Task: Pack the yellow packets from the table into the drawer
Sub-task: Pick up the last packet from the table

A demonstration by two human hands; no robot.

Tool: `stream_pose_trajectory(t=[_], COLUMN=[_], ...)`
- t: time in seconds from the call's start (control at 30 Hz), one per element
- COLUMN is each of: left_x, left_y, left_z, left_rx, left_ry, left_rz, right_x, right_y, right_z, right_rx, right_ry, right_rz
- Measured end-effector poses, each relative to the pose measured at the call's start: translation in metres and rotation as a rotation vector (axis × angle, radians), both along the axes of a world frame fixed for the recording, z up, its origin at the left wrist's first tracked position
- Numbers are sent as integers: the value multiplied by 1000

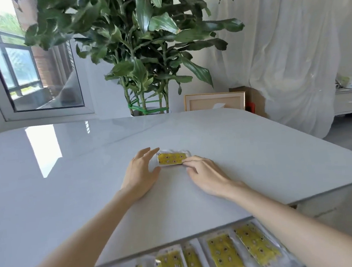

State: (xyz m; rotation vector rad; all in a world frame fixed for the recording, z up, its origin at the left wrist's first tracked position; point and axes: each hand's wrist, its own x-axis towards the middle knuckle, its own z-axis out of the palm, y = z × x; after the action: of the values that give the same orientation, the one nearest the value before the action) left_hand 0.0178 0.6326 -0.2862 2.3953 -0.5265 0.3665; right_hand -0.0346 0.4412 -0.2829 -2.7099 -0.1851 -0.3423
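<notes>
One yellow packet (pixel 171 158) in clear wrap lies flat near the middle of the glossy white table (pixel 66 165). My left hand (pixel 141 173) rests on the table just left of it, fingers spread, fingertips at the packet's left end. My right hand (pixel 204 172) lies to the packet's right with its fingertips touching the near right corner. Neither hand has lifted the packet. Below the table's near edge, the open drawer (pixel 299 261) holds several yellow packets (pixel 225 255) laid side by side; my right forearm covers part of them.
A large potted plant (pixel 141 50) stands behind the table's far edge. A framed picture (pixel 215 102) and a cardboard box lean beside it. A white curtain hangs at the right, with a small white cabinet (pixel 350 101) beyond. A window is at the left.
</notes>
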Motion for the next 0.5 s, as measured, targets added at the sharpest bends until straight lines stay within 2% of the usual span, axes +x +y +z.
stream_pose_trajectory(t=[0.13,0.27,0.37,0.5], left_x=[-35,-68,-93,-118], left_y=[19,34,42,50], left_z=[5,10,19,37], left_rx=[77,64,-61,-262], left_ry=[-26,-112,-114,-7], left_rz=[-57,-41,33,35], right_x=[-40,-71,-93,-119], right_y=[10,17,21,31], right_z=[17,29,42,56], right_rx=[46,172,308,457], right_ry=[-17,-8,0,-22], right_rz=[41,75,98,84])
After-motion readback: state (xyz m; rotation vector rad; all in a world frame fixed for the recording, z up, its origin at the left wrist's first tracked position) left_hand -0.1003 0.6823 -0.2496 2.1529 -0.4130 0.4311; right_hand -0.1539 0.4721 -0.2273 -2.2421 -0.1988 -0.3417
